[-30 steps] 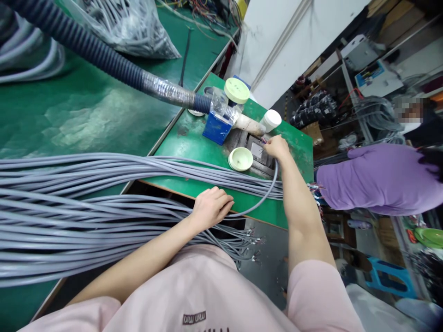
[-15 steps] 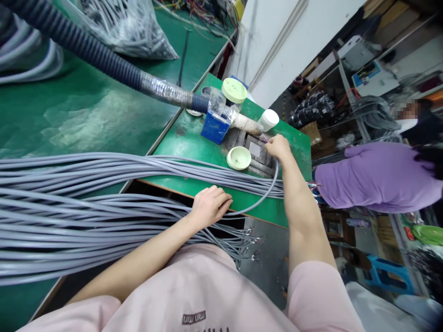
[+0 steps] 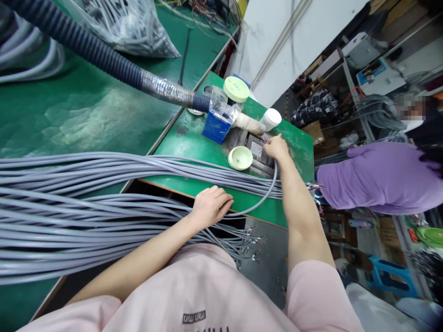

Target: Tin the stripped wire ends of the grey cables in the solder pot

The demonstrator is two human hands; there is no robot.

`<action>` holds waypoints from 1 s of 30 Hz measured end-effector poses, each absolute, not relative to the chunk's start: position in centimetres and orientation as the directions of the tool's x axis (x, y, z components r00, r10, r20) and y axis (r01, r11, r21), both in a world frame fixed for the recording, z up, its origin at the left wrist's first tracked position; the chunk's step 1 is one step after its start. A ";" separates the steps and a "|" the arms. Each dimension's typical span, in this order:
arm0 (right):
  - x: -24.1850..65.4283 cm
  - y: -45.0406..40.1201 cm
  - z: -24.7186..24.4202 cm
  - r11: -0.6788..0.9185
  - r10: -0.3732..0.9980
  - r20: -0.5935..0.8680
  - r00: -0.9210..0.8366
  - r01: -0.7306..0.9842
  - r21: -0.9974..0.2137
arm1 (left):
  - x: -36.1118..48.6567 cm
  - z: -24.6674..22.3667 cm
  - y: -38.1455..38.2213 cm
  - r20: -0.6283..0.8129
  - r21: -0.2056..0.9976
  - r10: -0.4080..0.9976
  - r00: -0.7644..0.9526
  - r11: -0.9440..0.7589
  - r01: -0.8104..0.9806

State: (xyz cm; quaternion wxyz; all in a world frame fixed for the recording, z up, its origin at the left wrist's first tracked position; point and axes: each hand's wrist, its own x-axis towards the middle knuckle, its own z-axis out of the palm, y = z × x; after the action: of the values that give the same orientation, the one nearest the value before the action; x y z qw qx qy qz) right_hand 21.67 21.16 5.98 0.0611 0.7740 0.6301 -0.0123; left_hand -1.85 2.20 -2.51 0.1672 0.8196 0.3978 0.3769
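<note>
My right hand (image 3: 276,147) is closed on the end of a grey cable (image 3: 268,192), with thin coloured wires sticking out past the fingertips. It is over a dark metal plate (image 3: 256,148), just below the mouth of a taped pipe (image 3: 248,123). The cable curves down and back to my left hand (image 3: 213,204), whose fingers are curled over it at the table's front edge. A pale green cup (image 3: 240,158) sits left of my right hand, and a white jar (image 3: 271,119) stands behind it.
Grey cable bundles (image 3: 86,168) run across from the left, their stripped ends near both arms. A ribbed hose (image 3: 104,57) passes over the green table (image 3: 138,133) to a blue box (image 3: 216,127). A person in purple (image 3: 377,177) is at the right, by a blue stool (image 3: 392,276).
My right hand has shifted slightly left and down relative to the metal plate, and the coloured wires show more clearly. My left hand has hardly moved.
</note>
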 end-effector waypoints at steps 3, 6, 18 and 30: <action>22.2 20.4 6.6 -0.185 0.980 -0.073 0.187 0.982 0.032 | -1.8 -2.7 2.2 0.486 0.574 0.778 0.399 -0.628 0.526; 22.6 18.0 7.8 -0.151 0.989 -0.029 0.148 0.979 -0.137 | -1.8 -2.7 2.2 0.492 0.570 0.776 0.393 -0.629 0.528; 15.7 1.2 7.3 -0.091 0.988 -0.048 0.145 0.310 -0.946 | -1.3 -1.4 1.5 0.372 0.910 0.893 0.254 -0.404 0.087; 11.7 -1.2 5.2 -0.162 0.983 -0.169 0.076 -0.083 -0.983 | 1.6 0.4 -0.1 -0.127 0.748 0.988 0.085 0.152 -0.647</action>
State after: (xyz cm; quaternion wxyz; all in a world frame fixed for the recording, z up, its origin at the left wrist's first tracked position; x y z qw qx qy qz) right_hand 11.70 -1.18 5.19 -0.4955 0.5406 0.4163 -0.5375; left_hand 1.64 -0.12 0.36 0.6872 0.2654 0.3219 0.5947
